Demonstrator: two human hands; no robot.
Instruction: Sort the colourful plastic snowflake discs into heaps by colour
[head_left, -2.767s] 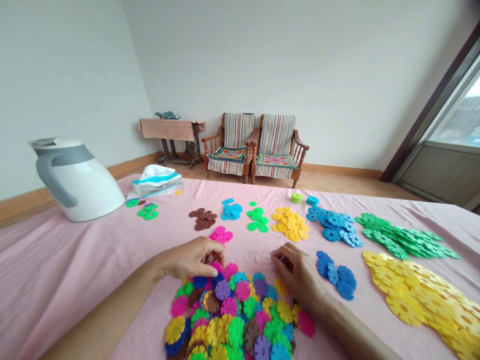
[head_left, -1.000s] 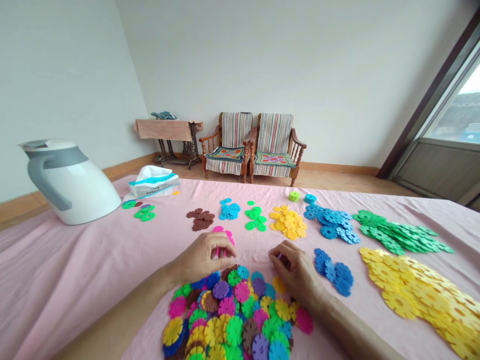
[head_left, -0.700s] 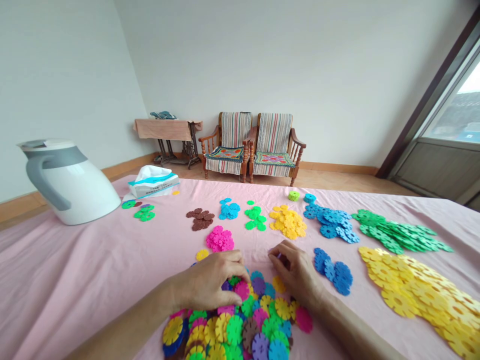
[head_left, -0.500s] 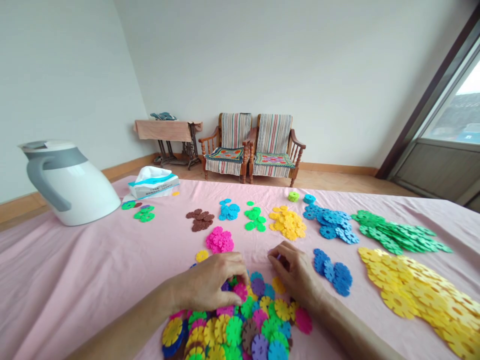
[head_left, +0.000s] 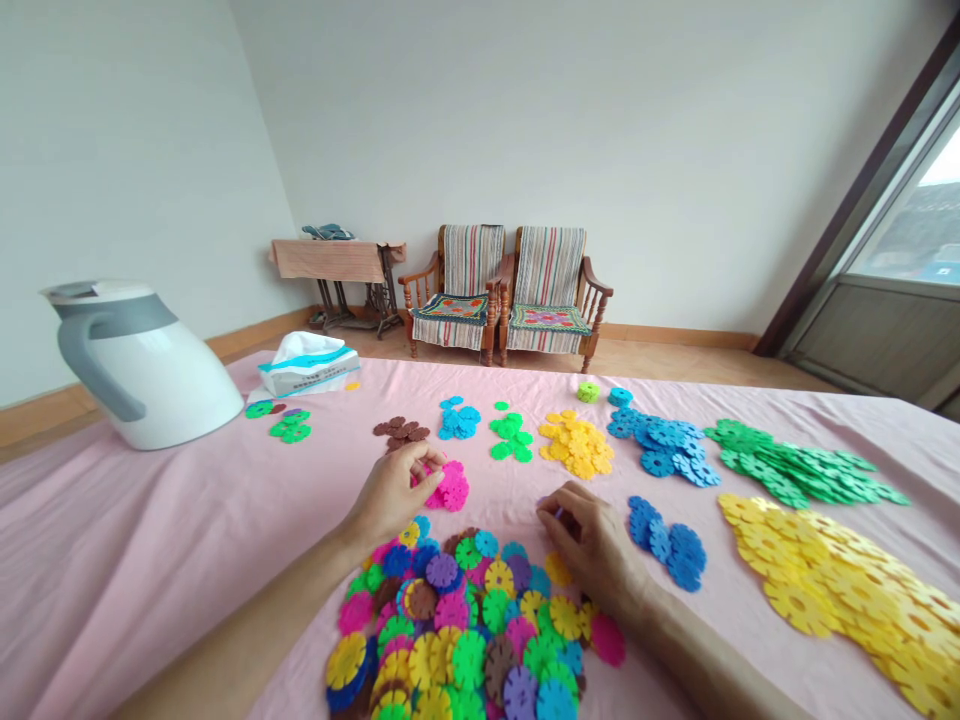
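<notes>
On the pink sheet (head_left: 150,540), just ahead of the wearer, the left hand (head_left: 394,492) rests at the edge of the magenta pile (head_left: 452,488). Its fingers are curled narrowly and touch the discs, but they hide the spot where a disc might be held, so I cannot tell whether they grip one. The right hand (head_left: 592,540) is pinched narrow on what looks like a purple disc (head_left: 559,511), mostly hidden by the fingertips. Below both hands lies the mixed heap (head_left: 457,625) of snowflake discs, with a lone yellow disc (head_left: 557,568) beside the right hand and the blue pile (head_left: 664,545) just to that hand's right.

The sorted piles sit close to the heap, so a careless sweep of the left wrist could scatter magenta discs into it. The right forearm, low over the heap's edge, could drag pieces loose. A pinch this slight could also let the purple disc slip and land among the blue ones.
</notes>
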